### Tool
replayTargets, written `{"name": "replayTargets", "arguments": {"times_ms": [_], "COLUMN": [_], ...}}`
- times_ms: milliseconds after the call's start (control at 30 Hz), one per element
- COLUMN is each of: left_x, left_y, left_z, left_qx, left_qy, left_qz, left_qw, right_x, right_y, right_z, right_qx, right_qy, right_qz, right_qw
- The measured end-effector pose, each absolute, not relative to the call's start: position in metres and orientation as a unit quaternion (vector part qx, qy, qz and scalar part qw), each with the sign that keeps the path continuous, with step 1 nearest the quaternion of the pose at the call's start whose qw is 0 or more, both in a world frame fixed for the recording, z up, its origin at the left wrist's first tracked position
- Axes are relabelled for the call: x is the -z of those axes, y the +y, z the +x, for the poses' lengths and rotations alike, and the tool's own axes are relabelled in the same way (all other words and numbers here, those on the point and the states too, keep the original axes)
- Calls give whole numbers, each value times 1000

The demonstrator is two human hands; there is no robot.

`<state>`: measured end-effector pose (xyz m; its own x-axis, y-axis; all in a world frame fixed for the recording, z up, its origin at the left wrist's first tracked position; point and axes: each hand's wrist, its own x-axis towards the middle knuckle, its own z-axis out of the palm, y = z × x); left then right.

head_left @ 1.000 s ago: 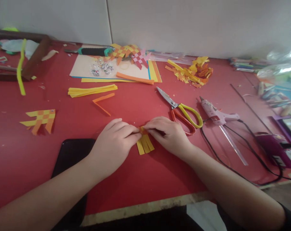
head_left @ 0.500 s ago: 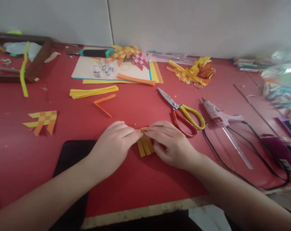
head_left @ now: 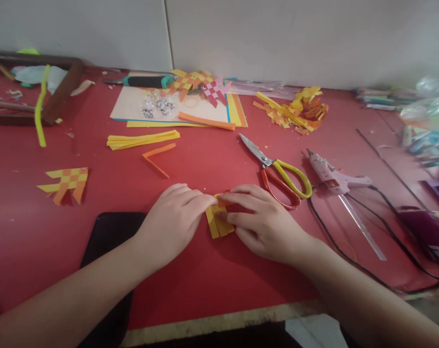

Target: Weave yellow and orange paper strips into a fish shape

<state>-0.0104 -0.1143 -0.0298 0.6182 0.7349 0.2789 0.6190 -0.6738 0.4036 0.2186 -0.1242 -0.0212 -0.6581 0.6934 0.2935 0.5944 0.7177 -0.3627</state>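
Note:
In front of me on the red table, both hands meet over a small weave of yellow paper strips [head_left: 215,227] with an orange strip [head_left: 225,199] across the top. My left hand [head_left: 178,220] is closed, its thumb and index finger pinching the upper left of the weave. From the other side my right hand [head_left: 266,220] grips the strips with its fingers somewhat spread. Its fingertips touch the orange strip and the yellow strips, and its thumb is partly hidden. Scissors [head_left: 268,162] with red and yellow handles lie beyond my right hand.
A black phone [head_left: 107,251] lies under my left forearm. Left stands a finished woven paper fish [head_left: 69,181]; yellow strips [head_left: 143,140] and a folded orange strip [head_left: 156,159] lie ahead. A corded glue gun [head_left: 337,176] rests right, with paper scraps [head_left: 295,113] behind and a wooden tray [head_left: 65,89] far left.
My right hand's fingers have spread and shifted on the weave, showing more of the orange strip and yellow strips. My left hand keeps its pinch. The view has shifted slightly.

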Motion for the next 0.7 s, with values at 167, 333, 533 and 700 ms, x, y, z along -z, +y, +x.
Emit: {"name": "replayTargets", "arguments": {"times_ms": [167,333,533,700], "left_x": [28,29,29,24], "left_y": [-114,-114,-118,-126], "left_z": [-11,-11,-9,-4], "left_qx": [-191,-200,-204,-201], "left_qy": [384,378,342,341], "left_qz": [891,894,917,915], "left_qw": [147,132,15,-80], "right_x": [21,20,20,20], "right_y": [-124,-124,-125,-124], "right_z": [219,218,216,213], "right_qx": [-115,-106,-120,-143], "right_qy": [-904,-905,-903,-901], "right_qz": [-356,-357,-363,-359], "right_qw": [209,207,196,200]}}
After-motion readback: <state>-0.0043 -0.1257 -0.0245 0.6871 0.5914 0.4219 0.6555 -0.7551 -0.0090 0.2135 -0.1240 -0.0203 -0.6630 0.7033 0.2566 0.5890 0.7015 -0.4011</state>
